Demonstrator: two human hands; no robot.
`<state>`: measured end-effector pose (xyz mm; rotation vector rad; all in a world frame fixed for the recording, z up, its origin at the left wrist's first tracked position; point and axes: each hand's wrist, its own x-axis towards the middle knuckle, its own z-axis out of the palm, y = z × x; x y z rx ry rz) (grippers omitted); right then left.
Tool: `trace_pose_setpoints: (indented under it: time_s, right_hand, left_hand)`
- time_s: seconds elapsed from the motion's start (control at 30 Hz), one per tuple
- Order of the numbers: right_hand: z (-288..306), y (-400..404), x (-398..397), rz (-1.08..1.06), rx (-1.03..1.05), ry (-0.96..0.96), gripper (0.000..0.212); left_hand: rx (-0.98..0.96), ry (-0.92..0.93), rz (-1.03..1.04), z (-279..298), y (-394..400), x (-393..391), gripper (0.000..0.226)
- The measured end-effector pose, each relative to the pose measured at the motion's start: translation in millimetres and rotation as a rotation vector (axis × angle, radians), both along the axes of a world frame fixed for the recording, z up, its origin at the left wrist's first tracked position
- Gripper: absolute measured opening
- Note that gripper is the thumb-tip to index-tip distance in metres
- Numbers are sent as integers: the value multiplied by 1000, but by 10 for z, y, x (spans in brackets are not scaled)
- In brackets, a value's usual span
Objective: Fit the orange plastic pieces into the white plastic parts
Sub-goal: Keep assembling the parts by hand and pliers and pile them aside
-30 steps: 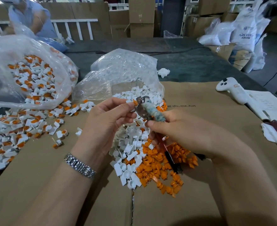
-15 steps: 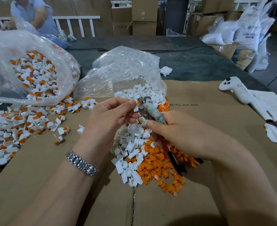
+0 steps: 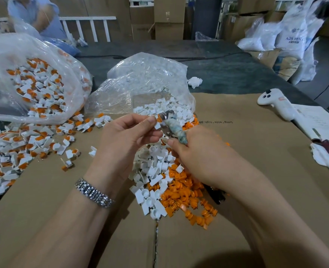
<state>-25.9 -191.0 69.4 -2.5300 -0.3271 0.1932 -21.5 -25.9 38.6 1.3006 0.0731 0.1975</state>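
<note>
Work surface: a flattened brown cardboard sheet [image 3: 237,151] spread over the dark tabletop, carrying nearly everything.
Finished stock: a clear plastic bag of assembled white-and-orange parts [image 3: 34,84] at the cardboard's far left corner, spilling along the left edge.
Supply bag: a clear plastic bag of white parts [image 3: 146,84] at the far edge, mouth towards the person.
White parts: a loose heap of small white plastic parts [image 3: 152,171] mid-sheet, light and stiff (likely to skate if nudged); best pinched by the flat tab.
Orange pieces: a pile of small orange plastic pieces [image 3: 185,198] touching the white heap on its near right side, light and rigid; take by the edges.
Right hand [image 3: 196,157]: curled round a metal-tipped tool with a wrapped blue-grey handle [image 3: 176,130].
Left hand [image 3: 127,136]: thumb and fingers pinch one white part [image 3: 158,125] against the tool's tip.
Judgement: an orange piece seems to be getting pressed home, though I cannot tell how far.
</note>
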Motion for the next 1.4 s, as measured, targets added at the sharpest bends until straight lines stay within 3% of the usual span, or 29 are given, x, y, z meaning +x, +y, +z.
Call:
trace_pose_setpoints:
  time_s: [0.07, 0.17, 0.23, 0.37, 0.53, 0.67, 0.73, 0.8, 0.9, 1.03, 1.3, 1.4]
  right_hand:
    - [1, -33, 9, 29, 66, 44, 44]
    - [70, -133, 7, 94, 352, 287, 37]
    - [143, -242, 10, 121, 462, 399, 32]
    - [211, -449, 78, 50, 422, 277, 50]
    - [-13, -562, 316, -176, 20, -98, 47]
    - [-256, -690, 519, -312, -209, -193, 45]
    - [-340, -728, 580, -349, -286, -196, 48]
    - [-397, -739, 618, -363, -326, -193, 52]
    - [-441, -727, 650, -351, -353, -169, 57]
    - [-470, -704, 659, -327, -377, -149, 62]
    - [-439, -679, 617, -361, -373, -131, 68]
    - [-329, -634, 575, -280, -273, -256, 49]
  left_hand:
    - [5, 4, -6, -3, 11, 21, 10]
    - [1, 10, -10, 4, 30, 38, 17]
    - [-21, -1, -9, 9, 65, 44, 11]
    - [4, 13, 99, -4, 191, 82, 6]
    - [469, 53, 317, -79, 280, 111, 8]
    - [970, 73, 589, -71, 450, 154, 6]
    - [1152, 104, 622, -80, 492, 161, 5]
    - [1208, 64, 556, -96, 465, 160, 12]
    - [1125, -22, 274, -80, 324, 124, 19]
    - [1335, -113, 17, -114, 234, 118, 31]
    - [1331, -117, 59, -150, 253, 162, 9]
    - [1253, -105, 114, -144, 245, 161, 8]
